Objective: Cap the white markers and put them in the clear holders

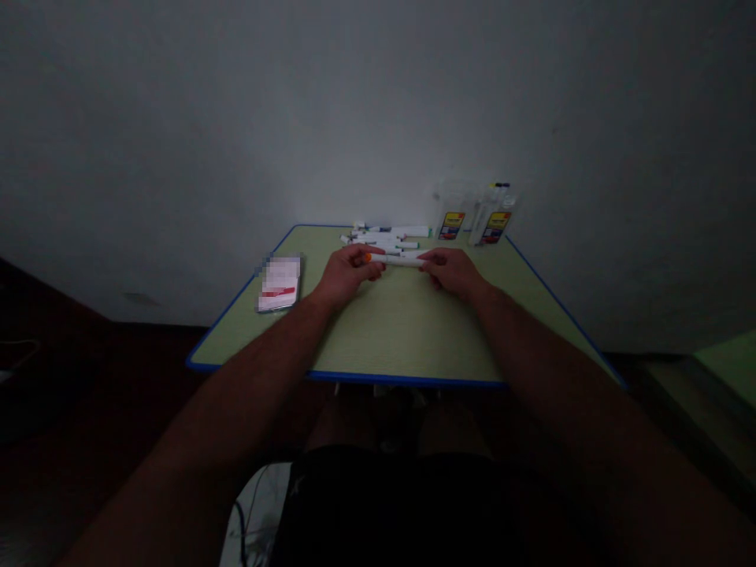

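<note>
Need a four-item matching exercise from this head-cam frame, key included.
1. Orange-ended marker
2. Phone
3. Clear packs
4. Table

A. Back right, near the wall
B. Blue-edged
C. Between left hand and right hand
D. Lying at the left side

Pairs: 1-C, 2-D, 3-A, 4-B
</note>
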A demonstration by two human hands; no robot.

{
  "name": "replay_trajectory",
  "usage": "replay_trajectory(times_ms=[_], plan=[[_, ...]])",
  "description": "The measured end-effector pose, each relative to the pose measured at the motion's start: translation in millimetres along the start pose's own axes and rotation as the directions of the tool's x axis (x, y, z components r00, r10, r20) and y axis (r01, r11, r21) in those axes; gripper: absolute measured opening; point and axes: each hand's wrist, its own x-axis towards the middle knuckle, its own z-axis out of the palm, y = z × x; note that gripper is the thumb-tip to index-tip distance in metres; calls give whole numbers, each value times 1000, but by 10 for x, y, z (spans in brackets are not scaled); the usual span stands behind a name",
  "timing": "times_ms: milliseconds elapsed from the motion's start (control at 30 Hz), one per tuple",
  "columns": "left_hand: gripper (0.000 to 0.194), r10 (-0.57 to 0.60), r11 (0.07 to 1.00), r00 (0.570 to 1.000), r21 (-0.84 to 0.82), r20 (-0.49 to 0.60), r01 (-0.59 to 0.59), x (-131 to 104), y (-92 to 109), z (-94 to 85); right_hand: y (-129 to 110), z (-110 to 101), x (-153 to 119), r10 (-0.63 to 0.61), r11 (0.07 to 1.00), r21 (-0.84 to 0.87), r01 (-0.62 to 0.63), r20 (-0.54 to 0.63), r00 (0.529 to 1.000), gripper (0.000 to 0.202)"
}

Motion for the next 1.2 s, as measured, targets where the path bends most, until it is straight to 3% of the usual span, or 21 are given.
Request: replay_trajectory(times_ms=[133, 267, 433, 700, 933, 1067, 1200], plan=[[28, -8, 1000, 1000, -7, -24, 7, 5, 8, 8, 2, 2, -1, -5, 1000, -23, 5, 2, 1000, 26], [22, -32, 998, 993, 53, -116, 38, 20, 23, 1, -27, 6, -19, -32, 999, 5, 32, -31, 999, 25], [13, -111, 982, 963, 119, -247, 144, 39, 11, -36, -25, 39, 0, -165, 971, 161, 177, -82, 983, 27], [11, -185, 966, 943, 123, -277, 225, 69, -101, -83, -34, 105, 0, -321, 892, 313, 327, -73, 944, 34], [14, -176, 967, 945, 130, -277, 219, 41, -62, -84, -25, 106, 16, -299, 914, 265, 308, -74, 951, 34], [19, -90, 989, 955, 86, -282, 118, 29, -28, -87, -10, 88, 16, -235, 964, 101, 247, -111, 965, 25], [26, -39, 999, 977, -31, -208, 34, 44, -73, -110, -16, 78, -5, -194, 980, -60, 190, -69, 979, 21]])
